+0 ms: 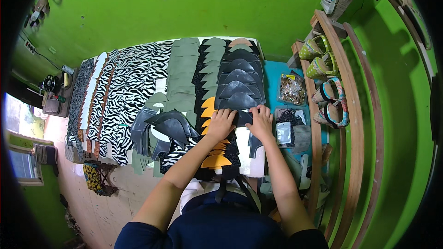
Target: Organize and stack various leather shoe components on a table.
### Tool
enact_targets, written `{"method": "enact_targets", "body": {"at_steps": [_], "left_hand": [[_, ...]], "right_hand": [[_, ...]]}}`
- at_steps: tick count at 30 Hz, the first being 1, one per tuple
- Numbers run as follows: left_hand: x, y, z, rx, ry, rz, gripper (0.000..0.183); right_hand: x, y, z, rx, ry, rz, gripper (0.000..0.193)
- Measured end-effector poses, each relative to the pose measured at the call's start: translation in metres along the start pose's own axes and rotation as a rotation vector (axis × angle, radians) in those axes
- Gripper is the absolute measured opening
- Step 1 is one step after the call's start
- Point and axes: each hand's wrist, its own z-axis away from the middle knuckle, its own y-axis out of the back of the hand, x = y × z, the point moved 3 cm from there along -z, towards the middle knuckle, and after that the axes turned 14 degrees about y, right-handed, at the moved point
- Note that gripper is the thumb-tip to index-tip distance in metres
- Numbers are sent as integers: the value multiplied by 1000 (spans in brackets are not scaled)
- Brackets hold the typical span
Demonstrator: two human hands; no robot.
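A smooth, leather-like finish is shown by the black pieces [241, 87], whose faces are marked by glossy highlights. A matt surface is shown by the green pieces [181, 71], and a flat, smooth one by the orange pieces [216, 161]. The zebra-striped pieces [124, 92] are seen as cloth-like, their exact fibre not made out. The rack [353, 110] is built of wood, the box [290, 103] of clear, shiny plastic. The painted wall [138, 9] is broken by rough pits.
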Motion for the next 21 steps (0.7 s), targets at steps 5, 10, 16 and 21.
{"method": "enact_targets", "body": {"at_steps": [5, 10, 16, 21], "left_hand": [[1, 6, -3, -5, 27, 39, 64], [-8, -1, -4, -105, 112, 51, 60], [-13, 13, -14, -137, 69, 192, 43], [-17, 24, -27, -306, 133, 374, 34]], "right_hand": [[0, -1, 2, 48, 77, 60, 51], [0, -3, 3, 38, 107, -84, 49], [5, 11, 0, -98, -6, -382, 47], [22, 11, -9, -115, 58, -521, 47]]}}
